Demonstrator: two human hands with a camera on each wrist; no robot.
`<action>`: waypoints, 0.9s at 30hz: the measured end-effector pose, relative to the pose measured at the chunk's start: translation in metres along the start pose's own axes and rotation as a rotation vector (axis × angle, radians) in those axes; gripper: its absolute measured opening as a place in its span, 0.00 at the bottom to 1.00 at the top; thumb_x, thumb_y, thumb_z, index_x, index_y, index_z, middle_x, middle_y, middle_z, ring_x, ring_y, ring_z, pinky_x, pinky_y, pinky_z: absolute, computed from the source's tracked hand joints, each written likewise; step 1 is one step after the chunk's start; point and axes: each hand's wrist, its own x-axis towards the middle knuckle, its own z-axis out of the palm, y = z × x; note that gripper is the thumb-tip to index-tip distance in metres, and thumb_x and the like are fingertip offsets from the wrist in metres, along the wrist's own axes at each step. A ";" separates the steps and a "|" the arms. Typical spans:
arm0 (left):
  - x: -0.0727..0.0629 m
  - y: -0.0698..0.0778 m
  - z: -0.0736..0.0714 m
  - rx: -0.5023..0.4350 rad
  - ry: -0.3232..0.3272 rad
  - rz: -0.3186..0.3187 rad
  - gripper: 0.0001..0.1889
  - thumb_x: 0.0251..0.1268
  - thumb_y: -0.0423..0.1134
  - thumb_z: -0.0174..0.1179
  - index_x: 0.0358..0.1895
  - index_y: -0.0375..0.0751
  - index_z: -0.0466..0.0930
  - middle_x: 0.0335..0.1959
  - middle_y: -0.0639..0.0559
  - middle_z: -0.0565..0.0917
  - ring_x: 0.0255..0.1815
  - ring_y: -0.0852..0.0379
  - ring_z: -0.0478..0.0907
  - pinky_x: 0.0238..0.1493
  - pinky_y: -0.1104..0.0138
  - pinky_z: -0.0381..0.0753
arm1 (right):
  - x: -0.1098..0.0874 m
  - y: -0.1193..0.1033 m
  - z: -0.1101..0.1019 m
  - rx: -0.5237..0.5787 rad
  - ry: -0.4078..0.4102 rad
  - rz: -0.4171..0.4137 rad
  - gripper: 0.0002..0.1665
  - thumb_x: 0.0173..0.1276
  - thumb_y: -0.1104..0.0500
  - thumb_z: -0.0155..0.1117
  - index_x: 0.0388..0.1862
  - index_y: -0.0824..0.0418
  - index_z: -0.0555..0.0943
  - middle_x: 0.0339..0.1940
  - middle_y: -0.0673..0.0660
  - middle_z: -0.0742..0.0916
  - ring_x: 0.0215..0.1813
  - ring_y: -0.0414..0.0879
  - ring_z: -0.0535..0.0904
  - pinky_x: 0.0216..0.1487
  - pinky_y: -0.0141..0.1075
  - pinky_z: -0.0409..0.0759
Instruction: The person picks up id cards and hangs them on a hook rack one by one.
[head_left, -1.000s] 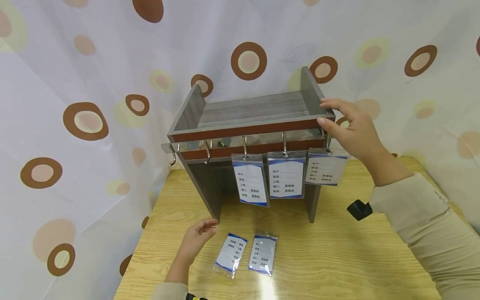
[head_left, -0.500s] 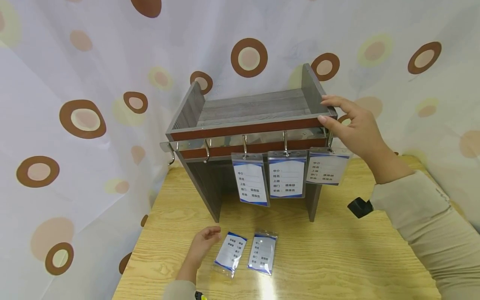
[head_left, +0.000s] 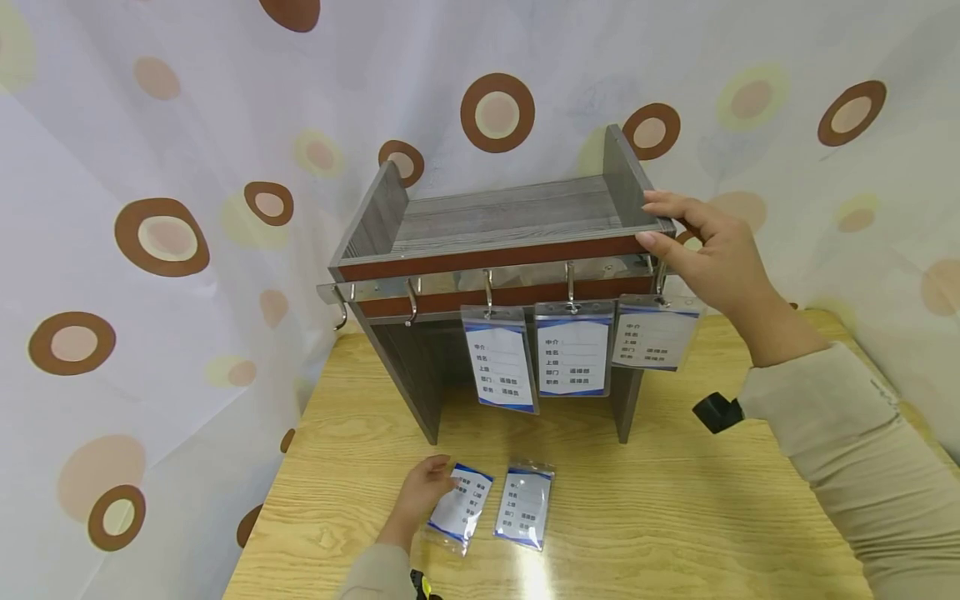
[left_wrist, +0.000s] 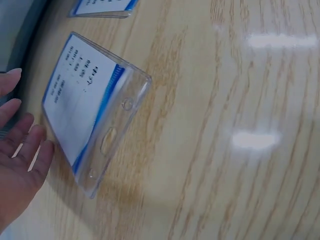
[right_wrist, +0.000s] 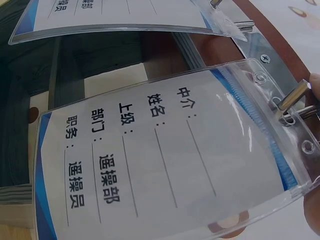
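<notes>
My right hand [head_left: 716,254] grips the right front corner of a grey wooden shelf [head_left: 517,208], thumb in front and fingers over the side panel. Three clear badge holders hang from hooks on its metal rail: a left one [head_left: 501,362], a middle one [head_left: 573,357] and a right one [head_left: 654,337]. In the right wrist view the right badge holder [right_wrist: 145,155] hangs by its slot. My left hand [head_left: 417,504], fingers loosely bent, is at the left edge of a badge holder [head_left: 463,512] lying on the table. In the left wrist view the fingers look just apart from that badge holder [left_wrist: 82,95].
A second loose badge holder [head_left: 524,506] lies to the right on the wooden table [head_left: 675,517]. Two hooks at the rail's left, an outer hook [head_left: 341,308] and an inner hook [head_left: 412,302], carry nothing. A dotted curtain [head_left: 315,108] surrounds the table behind and at the sides.
My left hand has moved right, from beside the shelf's left leg to the left loose badge holder. My right hand keeps its hold on the shelf corner.
</notes>
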 end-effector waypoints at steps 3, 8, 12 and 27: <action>0.003 -0.002 0.003 0.023 0.007 -0.003 0.24 0.51 0.32 0.59 0.52 0.27 0.67 0.48 0.33 0.71 0.49 0.38 0.66 0.48 0.52 0.67 | 0.000 0.001 0.001 0.031 0.001 0.002 0.19 0.58 0.63 0.59 0.49 0.68 0.74 0.55 0.52 0.75 0.47 0.30 0.69 0.36 0.24 0.64; 0.009 -0.006 0.007 0.083 0.012 0.006 0.26 0.48 0.31 0.61 0.53 0.29 0.67 0.49 0.35 0.71 0.49 0.39 0.67 0.49 0.52 0.67 | 0.000 0.004 0.002 0.096 0.005 -0.003 0.20 0.58 0.65 0.58 0.50 0.70 0.73 0.55 0.53 0.74 0.54 0.34 0.68 0.42 0.22 0.66; 0.012 -0.007 0.011 0.151 0.014 -0.004 0.28 0.45 0.32 0.63 0.54 0.30 0.67 0.50 0.36 0.71 0.48 0.41 0.68 0.49 0.52 0.67 | -0.002 0.006 0.002 0.099 0.014 -0.012 0.20 0.58 0.66 0.58 0.50 0.70 0.73 0.55 0.53 0.74 0.54 0.35 0.68 0.42 0.21 0.67; 0.011 -0.002 0.019 0.423 0.017 0.072 0.33 0.38 0.34 0.68 0.54 0.32 0.67 0.49 0.38 0.65 0.49 0.40 0.63 0.49 0.52 0.66 | 0.002 0.006 -0.003 0.009 -0.021 -0.053 0.20 0.55 0.67 0.61 0.48 0.70 0.74 0.53 0.58 0.76 0.56 0.33 0.66 0.43 0.20 0.67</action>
